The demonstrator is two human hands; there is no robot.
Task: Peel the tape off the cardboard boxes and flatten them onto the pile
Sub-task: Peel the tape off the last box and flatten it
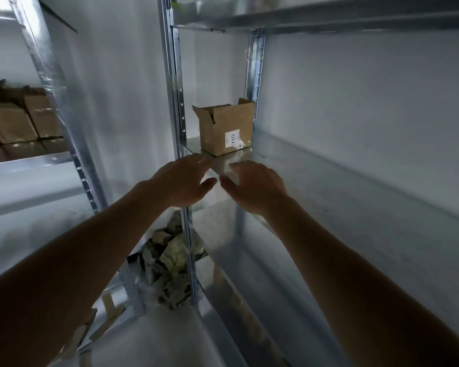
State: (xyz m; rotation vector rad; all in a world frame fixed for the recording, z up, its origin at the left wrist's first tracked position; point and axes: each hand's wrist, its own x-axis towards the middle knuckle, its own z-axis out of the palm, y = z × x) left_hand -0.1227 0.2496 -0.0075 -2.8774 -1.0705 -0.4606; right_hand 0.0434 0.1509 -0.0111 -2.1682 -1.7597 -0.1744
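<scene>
A small brown cardboard box [224,129] stands upright at the far left end of a metal shelf [316,181], its top flaps open and a white label with handwriting on its side. Both my arms stretch toward it. My left hand [183,181] hovers over the shelf's front corner, fingers spread and straight, holding nothing. My right hand [255,185] is beside it, fingers extended, also empty. Both hands are short of the box and do not touch it.
An upright metal post [176,107] stands left of the box. Another rack at the left holds several closed brown boxes [16,123]. Crumpled paper and tape scraps [167,263] lie on the floor below. A shelf [329,17] runs overhead.
</scene>
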